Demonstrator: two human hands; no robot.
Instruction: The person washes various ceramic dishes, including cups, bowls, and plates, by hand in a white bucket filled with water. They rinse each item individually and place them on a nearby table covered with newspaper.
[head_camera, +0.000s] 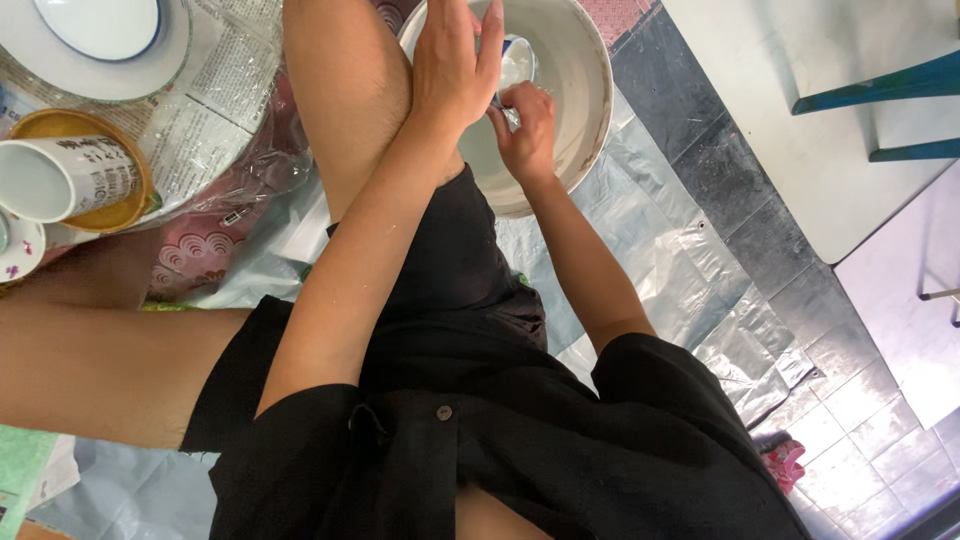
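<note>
Left hand: the left hand (455, 65) reaches over the raised knee into the big basin (590, 95); its fingers (490, 35) are stretched long and nearly straight, laid along the small white dish (517, 62), thumb tucked on the near side. It steadies the dish rather than clenching it.

Right hand: the right hand (525, 125) sits just below the left, inside the basin's near wall. Its fingers are curled in tight, pinched on something small and pale at the dish's lower edge; what that is I cannot tell, it is hidden behind the knuckles.

Small white dish: held between both hands, low in the basin, tilted on edge, with a dark blue line at its rim. Only a slice of it shows between the two hands.

Basin: round, grey-white, stained brown along the inner wall, standing on the floor on a silvery plastic sheet (690, 270), right in front of the seated person's knee.

Off to the left: a white mug (65, 175) lying on its side on a mustard-coloured plate (125, 205), and above it a white plate with a blue ring (100, 40), all resting on newspaper under clear plastic. These are well apart from both hands.

To the right: a pale slab (800, 130) on dark floor tiles, and a teal chair leg (890, 80) across it.
</note>
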